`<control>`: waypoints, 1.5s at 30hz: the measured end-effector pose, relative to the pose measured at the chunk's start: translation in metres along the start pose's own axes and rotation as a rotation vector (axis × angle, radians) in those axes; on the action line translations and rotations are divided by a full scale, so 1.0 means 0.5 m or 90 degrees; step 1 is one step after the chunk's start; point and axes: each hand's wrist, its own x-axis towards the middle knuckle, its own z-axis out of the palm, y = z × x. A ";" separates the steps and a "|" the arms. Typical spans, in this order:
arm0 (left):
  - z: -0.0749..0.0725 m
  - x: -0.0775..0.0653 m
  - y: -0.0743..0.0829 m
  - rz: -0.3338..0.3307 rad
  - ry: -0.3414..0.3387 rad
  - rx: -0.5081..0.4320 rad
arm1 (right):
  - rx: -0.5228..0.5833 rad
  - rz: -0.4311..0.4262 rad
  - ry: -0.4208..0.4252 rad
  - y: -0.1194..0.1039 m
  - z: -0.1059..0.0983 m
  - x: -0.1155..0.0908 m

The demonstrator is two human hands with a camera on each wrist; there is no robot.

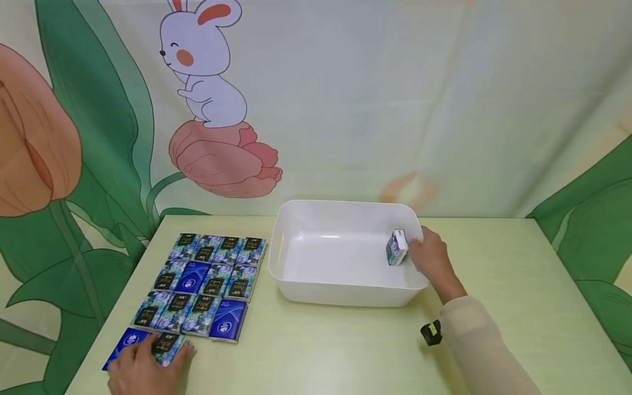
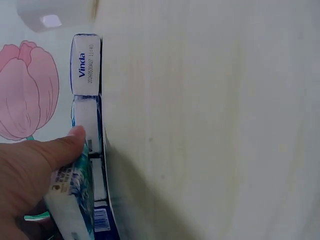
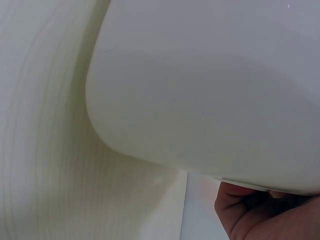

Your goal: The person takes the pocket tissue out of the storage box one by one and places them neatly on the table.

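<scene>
My left hand [image 1: 143, 372] is at the table's near left, thumb and fingers at opposite sides of a floral tissue pack [image 1: 168, 345]. In the left wrist view, the thumb [image 2: 67, 147] presses one side of this pack [image 2: 75, 200], which stands out beside a row of packs. More pocket tissue packs [image 1: 199, 314], floral and plain blue, lie in rows ahead of that hand. My right hand [image 1: 434, 259] grips the right end of a white plastic bin [image 1: 340, 295], thumb over the rim. Inside the bin, one tissue pack [image 1: 397, 248] leans near the right wall.
A small black object with a yellow-green mark [image 1: 432, 332] shows beside the right sleeve [image 1: 481, 334]. The pale wooden table [image 1: 316, 351] ends at a printed curtain [image 1: 345, 109] with a rabbit and tulips. The bin stands right of the packs.
</scene>
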 end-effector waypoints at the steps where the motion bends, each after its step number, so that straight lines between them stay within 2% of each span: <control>1: 0.000 0.002 0.000 -0.005 -0.007 0.002 | -0.001 0.000 0.002 0.001 -0.002 0.000; 5: -0.002 0.010 0.003 -0.003 -0.015 0.020 | 0.000 -0.007 0.008 0.002 -0.006 0.000; 8: -0.011 0.010 0.016 0.027 -0.012 0.037 | 0.007 -0.012 0.004 0.000 -0.006 -0.001; 10: -0.026 0.002 0.039 0.069 0.000 0.022 | 0.010 -0.015 -0.001 0.000 -0.004 -0.001; 12: -0.047 -0.013 0.075 0.140 0.019 -0.023 | 0.010 -0.014 -0.006 0.000 -0.002 -0.001; 14: -0.075 -0.030 0.127 0.230 0.038 -0.083 | 0.007 -0.014 -0.004 0.002 0.000 0.000; 19: -0.120 -0.059 0.291 0.491 0.082 -0.188 | 0.009 -0.010 0.009 0.007 0.000 0.001; 22: -0.127 -0.069 0.381 0.613 0.086 -0.203 | 0.018 -0.008 0.005 0.007 0.005 0.003; 25: -0.128 -0.083 0.458 0.690 0.062 -0.195 | 0.025 -0.010 0.003 0.006 0.011 0.004; 28: -0.125 -0.096 0.525 0.731 0.015 -0.174 | 0.022 -0.012 0.008 0.006 0.010 0.003; 32: -0.113 -0.106 0.601 0.763 -0.055 -0.139 | 0.017 -0.013 0.015 0.007 0.007 0.003; 39: -0.060 -0.104 0.711 0.763 -0.194 -0.014 | 0.023 -0.002 0.011 0.006 0.004 0.002; 42: -0.032 -0.109 0.750 0.775 -0.223 0.042 | 0.017 -0.017 0.020 0.007 0.003 0.002; 45: -0.006 -0.115 0.782 0.792 -0.228 0.079 | 0.014 -0.027 0.027 0.008 0.006 0.003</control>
